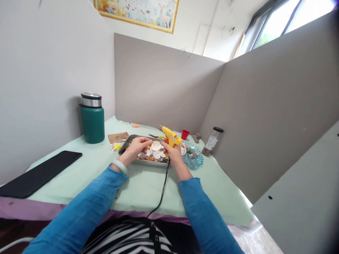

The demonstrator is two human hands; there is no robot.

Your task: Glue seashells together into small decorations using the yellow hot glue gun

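Observation:
My right hand (pixel 172 152) grips a yellow glue gun (pixel 171 136) whose nozzle points up and to the left; its black cord (pixel 162 190) runs down toward me. My left hand (pixel 137 146) pinches a pale seashell (pixel 155 145) just left of the gun. Both hands hover over a metal tray (pixel 126 144) filled with several shells and stones. A blue glass dish (pixel 196 159) with small shells sits right of the tray.
A green flask (pixel 92 119) stands at the back left, a black pad (pixel 37 173) at the near left. A cardboard piece (pixel 118 137), a red cup (pixel 185 134), a clear jar (pixel 212 141) and scissors (pixel 156 136) lie behind the tray. Grey partitions wall the table.

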